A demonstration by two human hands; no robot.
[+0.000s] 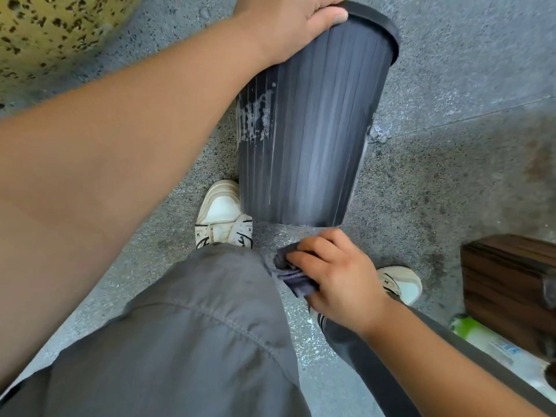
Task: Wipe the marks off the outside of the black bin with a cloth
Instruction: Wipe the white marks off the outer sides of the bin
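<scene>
Head view: my right fingers are pinching the bunched grey cloth just below the base of the ribbed black plastic bin, not touching it. My left hand is gripping the rim, tilting the bin on the speckled concrete floor. I'm judging the white marks on the left flank need firm strokes along the ribs. My white sneaker is crowding that side; the right is roomier before the dark wooden box.

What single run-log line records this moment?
left hand: grips bin rim | right hand: holds cloth, off bin | black bin: on floor, white marks remain | step: wiping paused
</scene>
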